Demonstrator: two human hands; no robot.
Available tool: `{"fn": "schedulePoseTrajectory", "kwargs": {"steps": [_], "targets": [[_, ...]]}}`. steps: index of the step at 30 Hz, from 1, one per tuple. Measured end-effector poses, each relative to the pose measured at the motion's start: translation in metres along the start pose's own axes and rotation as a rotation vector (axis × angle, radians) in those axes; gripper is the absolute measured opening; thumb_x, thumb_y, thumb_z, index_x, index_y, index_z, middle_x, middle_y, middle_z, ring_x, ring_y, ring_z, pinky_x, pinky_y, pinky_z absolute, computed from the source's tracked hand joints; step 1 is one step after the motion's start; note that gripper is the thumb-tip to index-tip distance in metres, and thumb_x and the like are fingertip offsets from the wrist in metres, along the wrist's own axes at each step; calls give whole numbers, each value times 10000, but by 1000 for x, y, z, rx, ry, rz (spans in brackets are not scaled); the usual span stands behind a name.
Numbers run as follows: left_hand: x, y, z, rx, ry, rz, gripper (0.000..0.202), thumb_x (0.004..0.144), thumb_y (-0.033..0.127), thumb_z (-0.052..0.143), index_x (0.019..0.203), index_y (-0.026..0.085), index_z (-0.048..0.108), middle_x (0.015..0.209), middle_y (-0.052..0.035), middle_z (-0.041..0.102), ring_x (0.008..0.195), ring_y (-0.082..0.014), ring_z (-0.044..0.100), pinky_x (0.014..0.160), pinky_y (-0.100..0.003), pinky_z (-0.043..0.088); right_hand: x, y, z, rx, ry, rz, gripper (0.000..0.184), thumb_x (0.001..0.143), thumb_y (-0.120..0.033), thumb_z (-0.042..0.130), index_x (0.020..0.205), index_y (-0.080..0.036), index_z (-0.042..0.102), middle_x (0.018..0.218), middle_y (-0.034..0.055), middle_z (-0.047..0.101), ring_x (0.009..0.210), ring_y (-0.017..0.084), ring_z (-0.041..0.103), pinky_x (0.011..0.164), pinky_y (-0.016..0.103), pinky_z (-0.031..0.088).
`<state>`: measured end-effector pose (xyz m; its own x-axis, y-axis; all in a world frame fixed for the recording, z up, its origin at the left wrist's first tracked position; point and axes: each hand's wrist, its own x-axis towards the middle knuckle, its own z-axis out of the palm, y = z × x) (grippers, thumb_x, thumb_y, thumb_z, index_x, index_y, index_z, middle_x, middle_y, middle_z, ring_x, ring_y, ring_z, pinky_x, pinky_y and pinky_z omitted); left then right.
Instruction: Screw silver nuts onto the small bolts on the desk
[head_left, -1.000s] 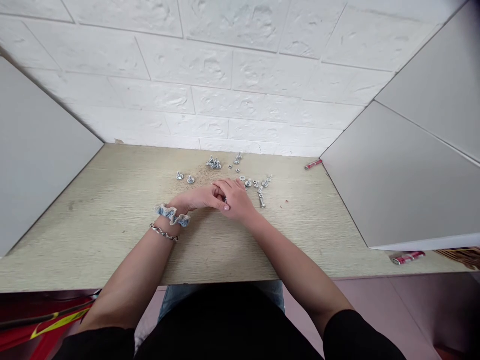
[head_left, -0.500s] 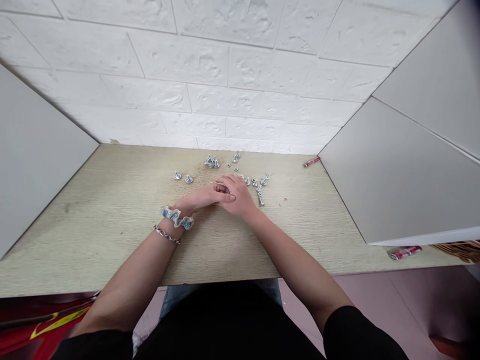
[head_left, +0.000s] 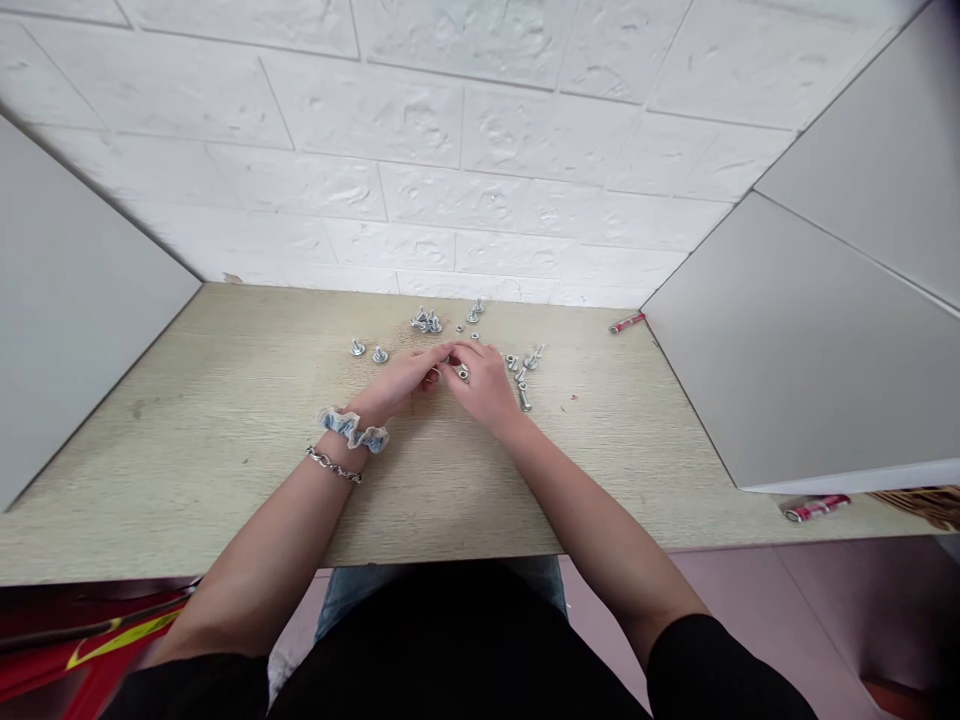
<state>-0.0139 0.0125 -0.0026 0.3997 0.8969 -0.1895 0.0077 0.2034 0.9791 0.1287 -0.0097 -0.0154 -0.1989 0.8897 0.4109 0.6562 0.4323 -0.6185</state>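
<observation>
White embossed brick wall at the back, grey panels to either side, and a pale wood-grain desk (head_left: 225, 440) between them. I see both hands meeting near the middle of the desk, fingertips together. My left hand (head_left: 401, 382) has its fingers curled in, pinching toward the right hand (head_left: 484, 385), which is likewise closed at the fingertips. Between them sits a small metal piece (head_left: 452, 362), probably a bolt or nut; it is too small for me to tell which hand carries it. A blue scrunchie (head_left: 352, 430) and a chain bracelet (head_left: 332, 466) ring the left wrist. Just beyond the fingertips lies a cluster of bolts (head_left: 426, 321); two more bolts (head_left: 368, 351) sit beyond and outboard of the left hand. Loose bolts and washers (head_left: 523, 372) lie just outboard of the right hand. A red pen (head_left: 627, 322) lies well beyond the right hand, against the grey panel.
</observation>
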Motion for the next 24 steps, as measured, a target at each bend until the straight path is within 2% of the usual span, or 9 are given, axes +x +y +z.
{"fn": "schedulePoseTrajectory", "kwargs": {"steps": [3, 8, 11, 15, 17, 18, 21, 24], "targets": [[0, -1, 1, 93, 63, -11, 436, 774, 569, 598, 627, 160, 565, 543, 10, 441, 500, -88, 389, 455, -228, 282, 2, 2, -3, -4, 11, -3, 165, 882, -275, 508, 952, -189, 630, 1059, 63, 631, 1013, 205, 547, 994, 409, 335], [0, 0, 6, 133, 67, -39, 470, 744, 587, 621, 590, 152, 533, 499, 25, 419, 463, -78, 358, 431, -228, 221, 3, 3, -2, 3, 25, 4, 114, 850, -234, 542, 890, -184, 636, 982, 56, 648, 943, 202, 564, 954, 397, 373], [2, -1, 5, 22, 144, -31, 464, 742, 576, 632, 598, 143, 546, 517, 22, 461, 471, -70, 396, 440, -209, 266, 3, 1, -3, 48, 64, -14, 105, 843, -252, 556, 836, -199, 647, 940, 42, 658, 922, 191, 580, 933, 371, 398], [5, -1, 2, -190, 185, -60, 396, 750, 531, 657, 752, 135, 636, 652, -11, 596, 568, -73, 525, 517, -173, 398, 3, -2, -5, 79, 138, -17, 182, 843, -256, 537, 694, -198, 623, 816, 35, 646, 831, 178, 593, 878, 343, 440], [6, -2, 1, -269, 162, -80, 360, 752, 491, 678, 801, 136, 649, 701, -25, 631, 598, -79, 561, 548, -171, 439, 2, -2, -5, 75, 155, -18, 127, 834, -249, 532, 822, -197, 648, 917, 51, 646, 917, 189, 587, 909, 352, 439], [6, -2, 1, -299, 146, -94, 338, 755, 467, 685, 812, 136, 650, 720, -33, 643, 614, -85, 578, 565, -173, 458, 2, -2, -4, 66, 156, -16, 162, 823, -248, 543, 934, -197, 649, 1019, 65, 636, 1003, 200, 569, 949, 364, 423], [3, 0, 5, -372, 69, -137, 260, 779, 389, 687, 867, 146, 652, 778, -53, 669, 685, -112, 624, 620, -189, 502, 0, -1, 0, 2, 108, -4, 463, 782, -276, 600, 1236, -205, 548, 1340, 89, 483, 1281, 254, 386, 1082, 436, 303], [1, 4, 10, -433, 18, -148, 179, 816, 317, 656, 894, 156, 649, 795, -47, 679, 699, -121, 638, 634, -198, 521, -1, -1, 3, -39, 8, -20, 627, 763, -316, 624, 1351, -185, 451, 1479, 92, 313, 1390, 300, 191, 1117, 503, 222]]}}
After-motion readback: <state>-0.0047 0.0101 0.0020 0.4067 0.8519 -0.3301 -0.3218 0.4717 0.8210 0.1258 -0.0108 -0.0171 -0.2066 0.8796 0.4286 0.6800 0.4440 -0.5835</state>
